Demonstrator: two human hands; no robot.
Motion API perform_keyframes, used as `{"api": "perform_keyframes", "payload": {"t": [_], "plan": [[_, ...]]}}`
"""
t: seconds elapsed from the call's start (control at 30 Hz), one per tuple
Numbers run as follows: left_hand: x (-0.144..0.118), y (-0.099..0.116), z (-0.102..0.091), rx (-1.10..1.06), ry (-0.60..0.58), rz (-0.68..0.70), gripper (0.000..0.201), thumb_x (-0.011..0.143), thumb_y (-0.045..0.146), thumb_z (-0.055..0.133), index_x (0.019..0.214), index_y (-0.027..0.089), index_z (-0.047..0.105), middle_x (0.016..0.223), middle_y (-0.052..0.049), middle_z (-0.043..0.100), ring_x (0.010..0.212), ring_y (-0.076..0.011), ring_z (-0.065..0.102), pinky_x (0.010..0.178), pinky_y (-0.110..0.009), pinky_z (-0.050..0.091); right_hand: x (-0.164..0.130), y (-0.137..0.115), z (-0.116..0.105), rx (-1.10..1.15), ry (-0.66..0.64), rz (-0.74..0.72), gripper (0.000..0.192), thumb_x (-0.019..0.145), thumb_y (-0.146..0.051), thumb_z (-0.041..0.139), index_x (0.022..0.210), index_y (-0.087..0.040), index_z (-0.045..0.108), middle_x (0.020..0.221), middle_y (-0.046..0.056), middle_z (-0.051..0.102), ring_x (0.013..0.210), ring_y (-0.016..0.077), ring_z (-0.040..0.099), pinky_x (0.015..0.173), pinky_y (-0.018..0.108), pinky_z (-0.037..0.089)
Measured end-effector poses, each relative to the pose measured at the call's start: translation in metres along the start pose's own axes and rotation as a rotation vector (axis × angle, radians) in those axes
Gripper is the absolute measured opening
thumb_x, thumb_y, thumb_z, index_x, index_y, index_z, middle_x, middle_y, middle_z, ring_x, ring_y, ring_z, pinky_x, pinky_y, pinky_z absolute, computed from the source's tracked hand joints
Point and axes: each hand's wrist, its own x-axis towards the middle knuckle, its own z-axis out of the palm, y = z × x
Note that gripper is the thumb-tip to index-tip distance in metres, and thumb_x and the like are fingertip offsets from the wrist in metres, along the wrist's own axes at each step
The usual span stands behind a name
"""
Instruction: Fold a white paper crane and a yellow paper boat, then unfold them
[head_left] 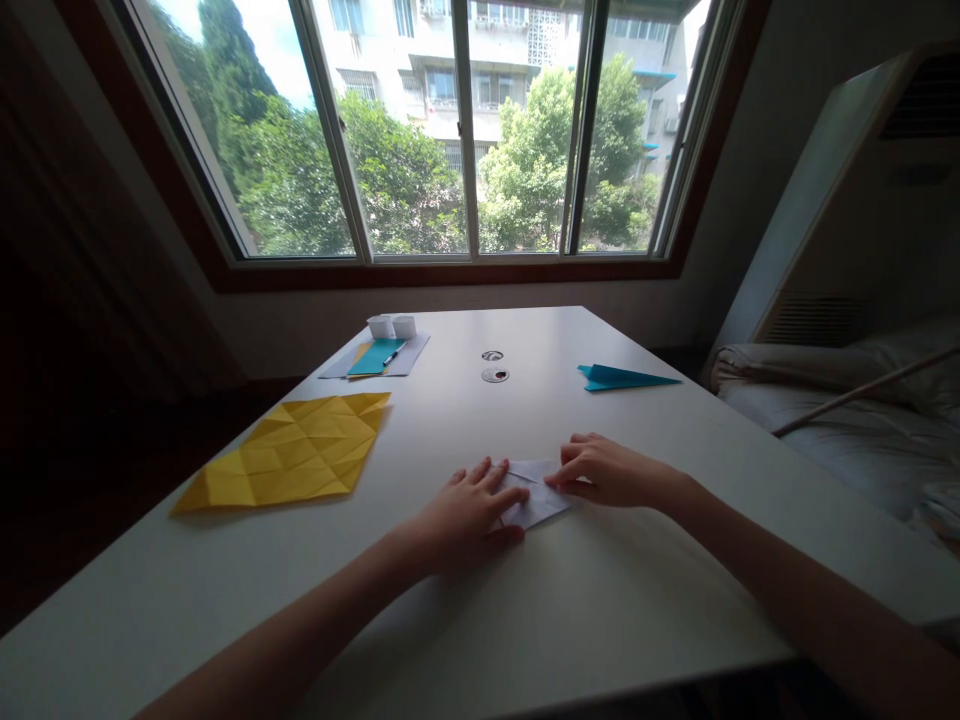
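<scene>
A small folded sheet of white paper (541, 510) lies on the white table, with crease lines across its top. From the left, my left hand (480, 510) presses on it, palm down and fingers spread. My right hand (600, 470) is at the paper's right corner, its fingers curled in and the thumb and index finger at the edge. Part of the sheet is hidden under my left fingers.
Creased yellow paper (315, 445) lies on the left. Behind it are coloured sheets (371, 357), a pen (394, 352) and two small white cups (381, 327). Two round discs (495, 375) sit mid-table. A blue paper plane (622, 378) rests at right.
</scene>
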Motion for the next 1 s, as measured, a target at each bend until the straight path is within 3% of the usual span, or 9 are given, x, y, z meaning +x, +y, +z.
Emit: {"api": "perform_keyframes", "payload": {"t": [0.23,0.47,0.6,0.7,0.87,1.0], "plan": [[0.000,0.001,0.000,0.027,-0.007,-0.006,0.049,0.087,0.054,0.030,0.130,0.032,0.035,0.141,-0.013,0.029,0.128,-0.0351,0.027,0.095,-0.055,0.031,0.001,-0.006,-0.003,-0.011,-0.048,-0.010,0.027,0.088,-0.033,0.043,0.088,-0.026,0.069,0.075,0.004,0.064,0.073,0.0154,0.052,0.072,0.030,0.035],[-0.002,0.018,-0.013,-0.006,0.041,-0.051,0.055,0.089,0.053,0.025,0.135,0.023,0.029,0.131,-0.012,0.045,0.119,-0.0280,0.040,0.096,-0.047,0.032,0.005,-0.006,0.009,-0.172,0.060,0.140,0.026,0.089,-0.029,0.043,0.093,-0.025,0.067,0.079,0.007,0.063,0.075,0.0175,0.053,0.072,0.032,0.034],[-0.005,0.031,-0.023,-0.072,0.069,0.042,0.043,0.089,0.048,0.032,0.122,0.023,0.046,0.116,-0.008,0.057,0.111,-0.0243,0.047,0.096,-0.042,0.033,0.008,-0.005,0.017,-0.209,0.095,0.196,0.028,0.089,-0.029,0.041,0.101,-0.024,0.065,0.084,0.009,0.063,0.077,0.0186,0.054,0.072,0.032,0.036],[-0.006,0.036,-0.026,-0.105,0.069,0.133,0.035,0.088,0.041,0.039,0.115,0.024,0.052,0.115,-0.006,0.058,0.115,-0.0226,0.045,0.098,-0.039,0.033,0.009,-0.003,0.019,-0.173,0.094,0.157,0.029,0.089,-0.026,0.041,0.109,-0.026,0.061,0.088,0.008,0.064,0.079,0.0183,0.055,0.072,0.031,0.039],[0.001,0.024,-0.015,-0.171,0.106,0.138,0.033,0.092,0.028,0.033,0.119,0.020,0.050,0.124,-0.007,0.053,0.117,-0.0177,0.044,0.100,-0.032,0.034,0.008,0.001,0.021,0.010,0.097,0.107,0.031,0.089,-0.025,0.040,0.113,-0.026,0.060,0.090,0.007,0.063,0.081,0.0172,0.055,0.072,0.029,0.043],[0.008,0.010,-0.004,-0.136,0.108,0.119,0.038,0.093,0.028,0.027,0.125,0.021,0.045,0.132,-0.005,0.047,0.123,-0.0202,0.038,0.102,-0.037,0.032,0.008,0.006,0.023,0.105,0.081,0.122,0.031,0.089,-0.027,0.041,0.115,-0.026,0.058,0.092,0.007,0.062,0.085,0.0173,0.055,0.073,0.029,0.044]]}}
